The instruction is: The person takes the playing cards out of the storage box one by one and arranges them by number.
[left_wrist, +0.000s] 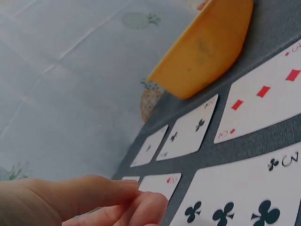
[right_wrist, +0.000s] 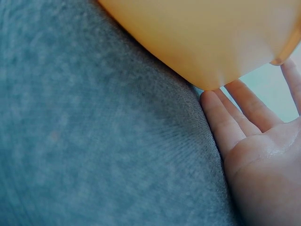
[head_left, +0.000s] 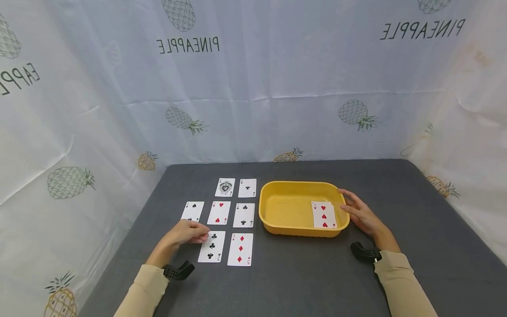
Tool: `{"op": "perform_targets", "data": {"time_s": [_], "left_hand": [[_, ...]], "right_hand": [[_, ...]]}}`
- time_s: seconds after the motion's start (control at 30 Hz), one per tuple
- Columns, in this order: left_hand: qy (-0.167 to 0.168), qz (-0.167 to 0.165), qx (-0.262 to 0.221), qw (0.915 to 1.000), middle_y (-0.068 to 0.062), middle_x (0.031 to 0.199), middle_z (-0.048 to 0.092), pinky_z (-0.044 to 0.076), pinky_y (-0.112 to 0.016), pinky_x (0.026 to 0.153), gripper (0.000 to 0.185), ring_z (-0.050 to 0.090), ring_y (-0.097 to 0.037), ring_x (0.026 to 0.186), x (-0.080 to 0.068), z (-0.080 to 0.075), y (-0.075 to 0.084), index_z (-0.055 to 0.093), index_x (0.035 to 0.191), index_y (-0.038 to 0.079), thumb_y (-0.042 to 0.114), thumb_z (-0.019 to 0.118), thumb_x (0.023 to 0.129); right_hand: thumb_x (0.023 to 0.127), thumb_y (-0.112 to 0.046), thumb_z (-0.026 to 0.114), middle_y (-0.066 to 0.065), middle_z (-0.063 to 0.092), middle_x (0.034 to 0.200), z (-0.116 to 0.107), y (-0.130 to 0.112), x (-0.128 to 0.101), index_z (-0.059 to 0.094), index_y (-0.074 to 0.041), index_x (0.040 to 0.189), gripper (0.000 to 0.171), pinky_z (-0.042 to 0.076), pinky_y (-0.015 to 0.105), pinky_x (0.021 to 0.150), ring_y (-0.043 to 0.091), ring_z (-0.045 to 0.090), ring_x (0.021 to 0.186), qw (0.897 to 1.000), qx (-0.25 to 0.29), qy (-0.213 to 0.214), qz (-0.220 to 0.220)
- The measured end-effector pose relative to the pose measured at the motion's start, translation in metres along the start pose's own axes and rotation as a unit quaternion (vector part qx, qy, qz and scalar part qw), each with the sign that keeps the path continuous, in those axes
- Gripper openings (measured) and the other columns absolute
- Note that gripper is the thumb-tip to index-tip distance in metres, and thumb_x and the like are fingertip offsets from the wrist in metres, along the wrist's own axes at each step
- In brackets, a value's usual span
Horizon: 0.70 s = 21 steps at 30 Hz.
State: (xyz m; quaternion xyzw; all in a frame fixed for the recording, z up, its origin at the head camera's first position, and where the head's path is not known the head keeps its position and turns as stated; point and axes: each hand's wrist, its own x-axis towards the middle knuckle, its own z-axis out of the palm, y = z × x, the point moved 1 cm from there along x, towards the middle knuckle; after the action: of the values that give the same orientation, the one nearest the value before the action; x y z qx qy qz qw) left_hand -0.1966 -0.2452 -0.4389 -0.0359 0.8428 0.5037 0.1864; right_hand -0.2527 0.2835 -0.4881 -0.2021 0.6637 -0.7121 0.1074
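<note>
My left hand [head_left: 187, 232] is over the left edge of the three of clubs [head_left: 211, 246] and covers the lower part of the two of spades [head_left: 192, 210]. In the left wrist view its thumb and fingertips meet, with no card visible between them. The two of hearts [head_left: 219, 213], two of clubs [head_left: 244, 215] and three of diamonds [head_left: 240, 249] lie face up beside it. With fairly straight fingers, my right hand [head_left: 362, 215] touches the right end of a yellow tray [head_left: 285, 207]. Inside, the three of hearts [head_left: 324, 215] lies on at least one other card.
Behind these rows lie the ace of spades [head_left: 225, 187] and ace of clubs [head_left: 247, 188], left of the tray. A dark grey cloth [head_left: 301, 273] covers the table. A pale pineapple-print curtain [head_left: 253, 123] hangs along the back and sides.
</note>
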Motion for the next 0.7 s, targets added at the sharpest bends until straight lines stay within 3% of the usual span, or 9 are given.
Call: {"op": "perform_targets", "data": {"time_s": [0.43, 0.7], "left_hand": [[-0.036, 0.052, -0.031, 0.9975, 0.004, 0.074, 0.07, 0.06, -0.022, 0.072, 0.034, 0.065, -0.004, 0.07, 0.021, 0.023, 0.044, 0.062, 0.11, -0.015, 0.014, 0.062, 0.092], [-0.052, 0.084, -0.044, 0.9941, -0.002, 0.082, 0.073, 0.061, -0.033, 0.082, 0.034, 0.069, -0.007, 0.075, 0.03, 0.043, 0.074, 0.061, 0.112, -0.014, 0.014, 0.06, 0.093]], "right_hand": [[0.101, -0.003, 0.043, -0.012, 0.052, 0.128, -0.001, 0.003, 0.001, 0.032, -0.023, 0.144, 0.049, 0.055, 0.017, 0.088, -0.001, 0.06, 0.112, 1.0, 0.015, -0.013, -0.015], [0.101, -0.006, 0.043, -0.013, 0.052, 0.128, 0.0, 0.001, -0.001, 0.032, -0.024, 0.143, 0.047, 0.055, 0.017, 0.088, -0.002, 0.06, 0.111, 1.0, 0.012, -0.008, -0.006]]}}
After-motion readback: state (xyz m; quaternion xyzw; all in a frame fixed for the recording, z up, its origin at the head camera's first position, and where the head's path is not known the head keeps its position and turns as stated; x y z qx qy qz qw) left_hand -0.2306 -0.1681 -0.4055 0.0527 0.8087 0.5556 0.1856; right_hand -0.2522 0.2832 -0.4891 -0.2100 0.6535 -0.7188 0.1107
